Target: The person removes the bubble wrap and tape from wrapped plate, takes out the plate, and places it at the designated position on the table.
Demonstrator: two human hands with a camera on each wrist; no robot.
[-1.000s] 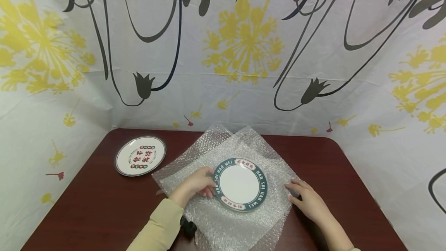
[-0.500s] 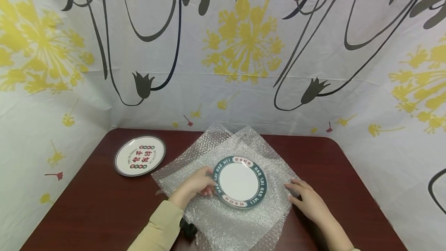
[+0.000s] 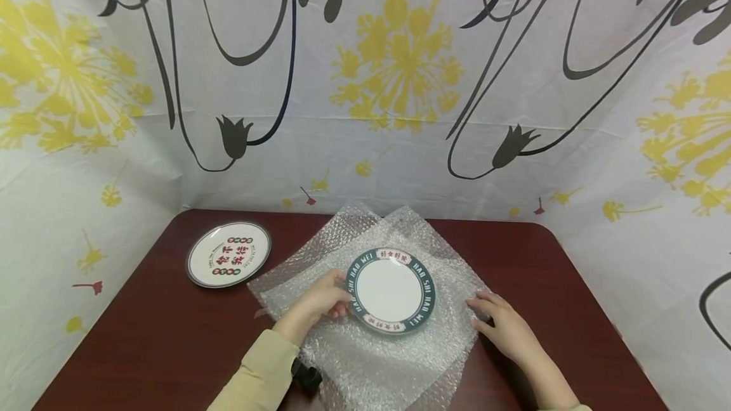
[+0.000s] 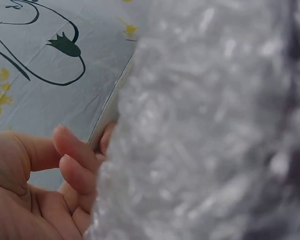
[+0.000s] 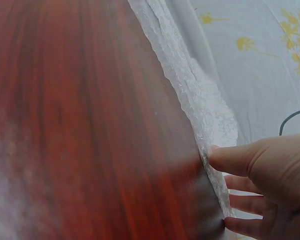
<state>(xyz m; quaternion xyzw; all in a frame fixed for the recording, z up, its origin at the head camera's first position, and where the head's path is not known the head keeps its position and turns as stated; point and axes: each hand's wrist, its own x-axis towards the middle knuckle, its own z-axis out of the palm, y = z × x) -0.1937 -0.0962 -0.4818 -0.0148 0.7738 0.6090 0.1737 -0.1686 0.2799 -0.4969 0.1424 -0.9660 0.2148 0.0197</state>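
Observation:
A white plate (image 3: 390,292) with a teal lettered rim lies over the middle of crossed sheets of bubble wrap (image 3: 411,360). At its left rim, my left hand (image 3: 322,297) pinches the plate; in the left wrist view the left hand (image 4: 55,185) has its fingertips at the thin plate edge, with blurred bubble wrap covering much of that view. On the other side, my right hand (image 3: 505,325) rests with loosely spread fingers at the right corner of the wrap. Up close, the right hand (image 5: 265,185) touches the wrap's edge with thumb and fingertips.
Another plate (image 3: 230,255), white with red characters, lies at the table's back left. A small black object (image 3: 307,376) shows under the left wrist. The dark red table (image 3: 143,347) ends at a patterned cloth (image 3: 365,81) behind and at both sides.
The teal-rimmed plate has shifted slightly away from me and a little to the left over the wrap, my left hand still at its rim. My right hand has stayed in place.

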